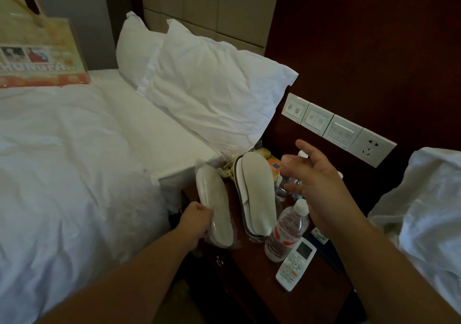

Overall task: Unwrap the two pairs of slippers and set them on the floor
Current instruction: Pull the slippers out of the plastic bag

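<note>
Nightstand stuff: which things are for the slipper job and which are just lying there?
For the job:
- plastic-wrapped white slipper pair gripped by the left hand
- second white slipper pair with dark trim
- open right hand

Just lying about:
- clear plastic water bottle
- white remote control
- white pillows

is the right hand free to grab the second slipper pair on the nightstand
Probably yes: the right hand is open and empty, hovering just right of the second pair, whose top is uncovered; only bottles crowd its right side.

Two wrapped pairs of slippers [215,206] [254,193] stand on the nightstand [252,273] with one remote control [295,265], one near water bottle [287,231], two pillows [212,86] [136,49], four wall plates [336,129] and two hands [197,221] [316,176].
</note>
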